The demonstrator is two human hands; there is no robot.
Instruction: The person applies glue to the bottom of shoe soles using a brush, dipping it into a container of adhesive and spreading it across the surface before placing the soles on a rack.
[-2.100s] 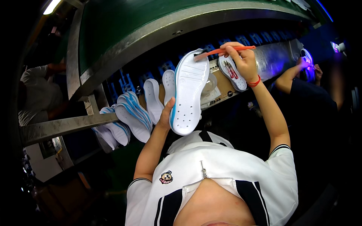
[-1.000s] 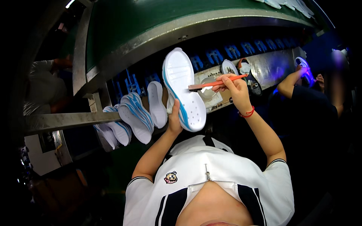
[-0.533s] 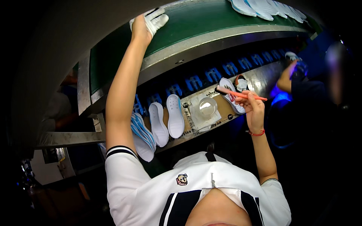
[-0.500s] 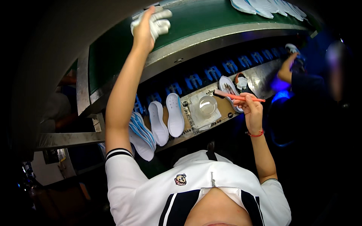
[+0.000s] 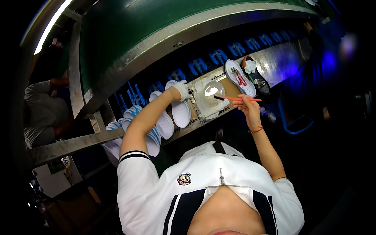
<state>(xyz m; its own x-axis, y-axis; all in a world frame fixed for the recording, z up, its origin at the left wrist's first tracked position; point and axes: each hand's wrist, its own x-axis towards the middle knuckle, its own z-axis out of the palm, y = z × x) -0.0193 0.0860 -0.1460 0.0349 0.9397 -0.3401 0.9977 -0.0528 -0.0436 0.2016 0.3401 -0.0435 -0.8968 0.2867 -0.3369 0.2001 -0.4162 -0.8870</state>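
Beside the round clear glue bowl on the desk, a white shoe sole is touched by the gloved left hand. An orange brush is pinched in the right hand, its tip over the bowl. Several soles look left to be brushed.
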